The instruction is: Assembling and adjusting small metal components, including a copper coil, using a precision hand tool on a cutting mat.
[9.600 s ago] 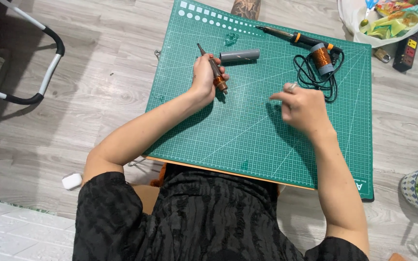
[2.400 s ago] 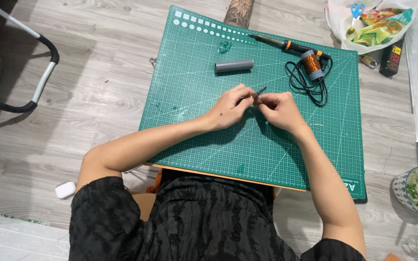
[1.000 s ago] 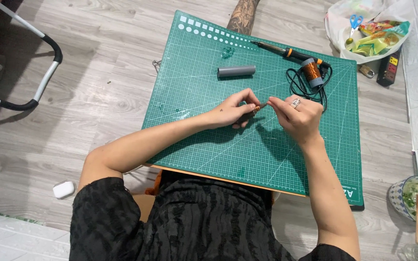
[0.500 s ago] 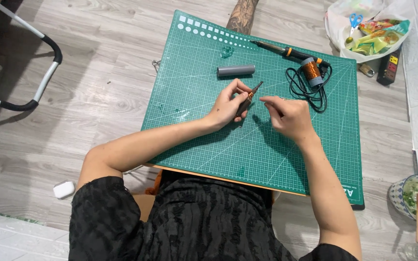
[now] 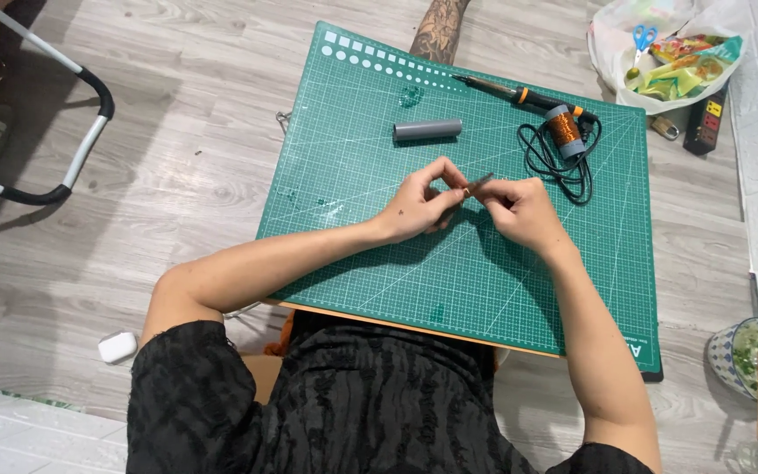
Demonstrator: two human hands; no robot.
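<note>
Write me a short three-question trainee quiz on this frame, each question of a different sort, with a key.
1. True or false: the grey tube lies on the green cutting mat, apart from both hands.
2. Which lies nearest the copper wire spool? A: the patterned bowl. B: the soldering iron. C: the small white case.
3. Fill in: the left hand and the right hand meet over a small thin ____ tool.

Key:
1. True; the tube lies beyond the hands, untouched.
2. B; the iron lies right beside the spool, with the black cord coiled by it.
3. Dark; both hands pinch it above the mat, and its kind is too small to tell.
</note>
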